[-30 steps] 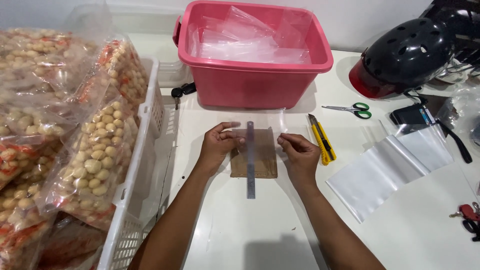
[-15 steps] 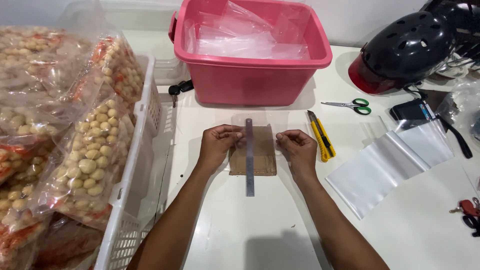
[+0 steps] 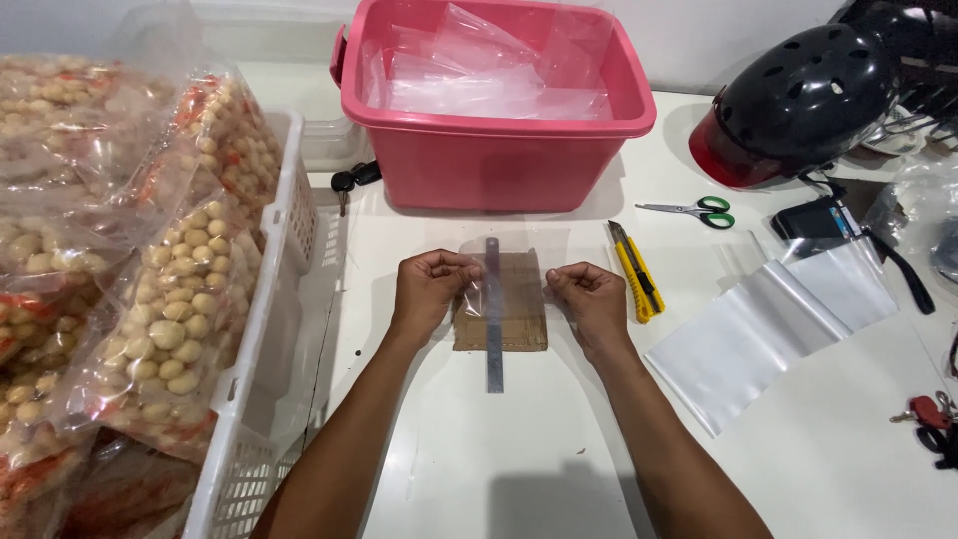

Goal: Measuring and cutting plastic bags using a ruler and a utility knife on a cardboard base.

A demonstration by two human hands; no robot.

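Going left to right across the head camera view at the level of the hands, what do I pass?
Bags of round snacks → white basket → left hand → steel ruler → right hand → yellow utility knife → flat clear plastic bags.

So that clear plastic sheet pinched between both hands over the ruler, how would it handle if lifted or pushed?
The clear plastic sheet looks thin and see-through, so it is probably floppy and very light. The left hand and right hand pinch it at opposite edges, which suggests it sags or curls unless kept taut. Its glossy surface hints it would slide easily across the metal ruler and cardboard piece.
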